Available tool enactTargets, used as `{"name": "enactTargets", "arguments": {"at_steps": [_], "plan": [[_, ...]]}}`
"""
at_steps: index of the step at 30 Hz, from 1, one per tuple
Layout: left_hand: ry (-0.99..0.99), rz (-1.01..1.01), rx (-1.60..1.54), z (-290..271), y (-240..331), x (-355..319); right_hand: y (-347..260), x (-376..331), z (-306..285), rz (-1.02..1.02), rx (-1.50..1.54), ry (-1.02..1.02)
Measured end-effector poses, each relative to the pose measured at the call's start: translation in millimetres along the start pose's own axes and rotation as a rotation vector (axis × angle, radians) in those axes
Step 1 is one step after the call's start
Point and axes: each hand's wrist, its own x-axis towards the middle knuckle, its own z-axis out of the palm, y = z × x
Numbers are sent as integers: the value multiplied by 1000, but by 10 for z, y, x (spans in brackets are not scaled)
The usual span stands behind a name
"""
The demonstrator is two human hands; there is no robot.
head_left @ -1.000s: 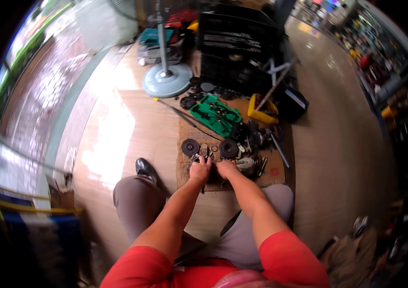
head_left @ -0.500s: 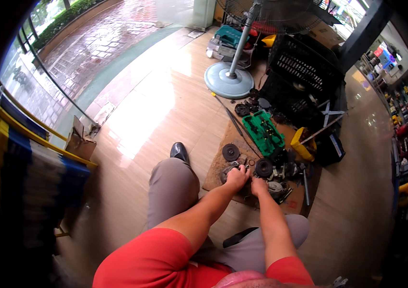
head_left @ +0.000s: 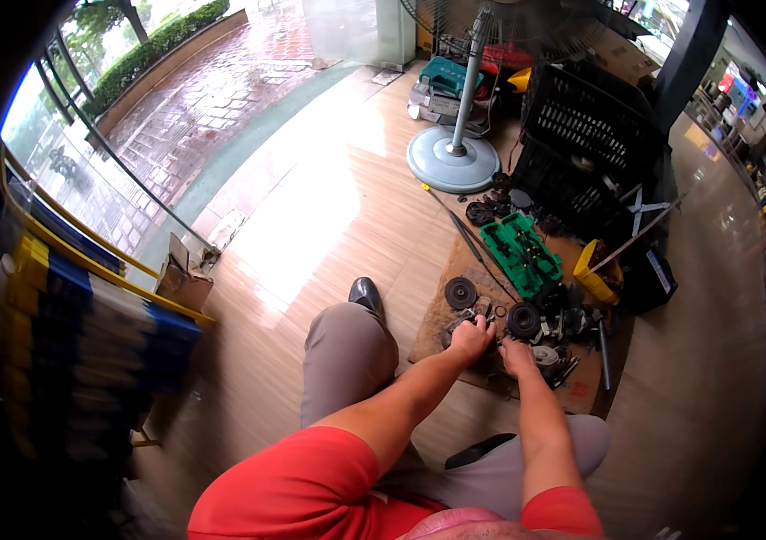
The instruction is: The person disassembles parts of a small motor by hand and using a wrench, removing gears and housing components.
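My left hand [head_left: 472, 340] is closed over the cardboard sheet [head_left: 431, 335], its fingers bent around something small and dark that I cannot make out. Just to its right, my right hand [head_left: 518, 358] is also closed, and what its fingers grip is hidden. Beyond the left hand lies a dark round disc [head_left: 460, 293] with a central hole. A black wheel-like part [head_left: 522, 320] sits above the right hand. Right of that hand are a pale round part [head_left: 546, 357] and a mix of small metal pieces. A small ring [head_left: 500, 311] lies between the two discs.
An open green tool case [head_left: 522, 256] and a yellow container [head_left: 597, 273] stand at the cardboard's far side. Behind are black plastic crates [head_left: 594, 121] and a standing fan's round base [head_left: 453, 159]. A long thin rod [head_left: 473, 238] lies left of the case. A metal tube [head_left: 604, 355] lies at right.
The whole view has shifted, so everything appears further right and slightly lower. Both hands stay close together over the same spot among the parts.
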Motion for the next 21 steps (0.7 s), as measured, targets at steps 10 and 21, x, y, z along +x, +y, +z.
{"name": "enactTargets", "arguments": {"at_steps": [10,21], "plan": [[-33,9,-12,-24,4,-2,-29,17,79,13,-60,8],[-133,-119,-99,197,-76,-28,-135,11,188,57,63,40]]}}
